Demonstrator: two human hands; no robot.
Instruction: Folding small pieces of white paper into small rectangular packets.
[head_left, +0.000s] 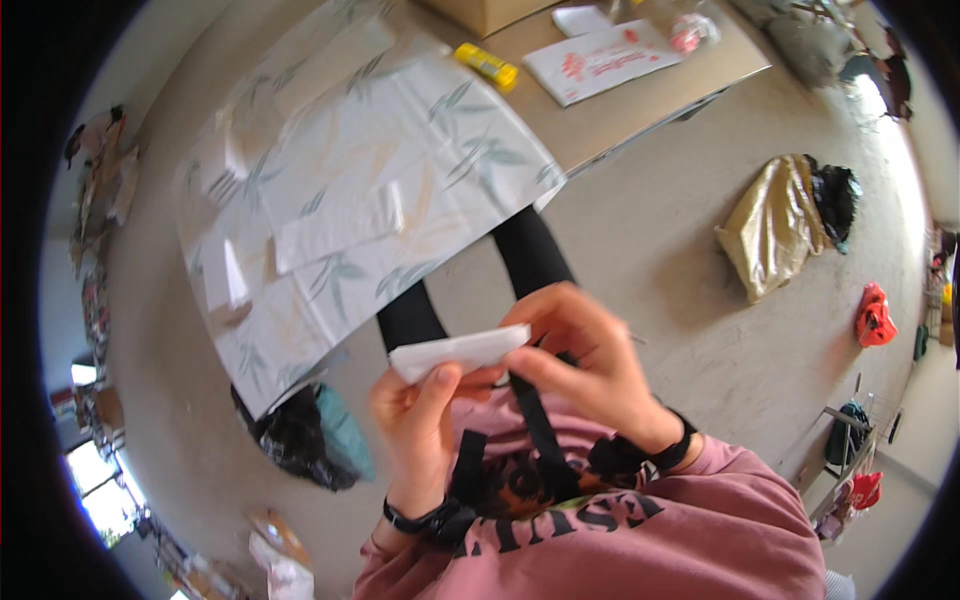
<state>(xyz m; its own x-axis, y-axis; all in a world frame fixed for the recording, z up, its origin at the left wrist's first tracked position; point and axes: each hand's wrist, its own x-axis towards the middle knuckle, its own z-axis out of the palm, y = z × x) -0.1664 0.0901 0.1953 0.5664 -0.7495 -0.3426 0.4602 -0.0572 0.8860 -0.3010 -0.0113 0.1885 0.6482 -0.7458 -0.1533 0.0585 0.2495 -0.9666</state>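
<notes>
In the head view we see both hands raised close in front of the chest, together holding a small folded piece of white paper [458,352], a flat strip whose long axis runs from about eight o'clock up toward two o'clock, nearly level. Our left hand [420,420] sits under its left end, at roughly seven o'clock from the strip's middle, with the thumb pressed up against the lower edge and the fingers curled behind, so it is closed on the paper. Our right hand [580,360] comes in from about four o'clock and pinches the right end between fingertips and thumb, also closed on it; the rest of its fingers are bent loosely. Both are in contact, so neither is nearer than the other, and the strip lies between them, slightly above the left one. Beyond the hands, at eleven o'clock, a large sheet of white wrapping paper printed with grey-green leaves [380,190] drapes off the edge of the tan counter [600,125], with smaller white slips lying on it. Farther up, at twelve o'clock, a yellow glue stick [487,66] rests on the counter beside a white printed envelope [600,60]. A crumpled gold foil bag [775,225] lies on the floor at two o'clock.
</notes>
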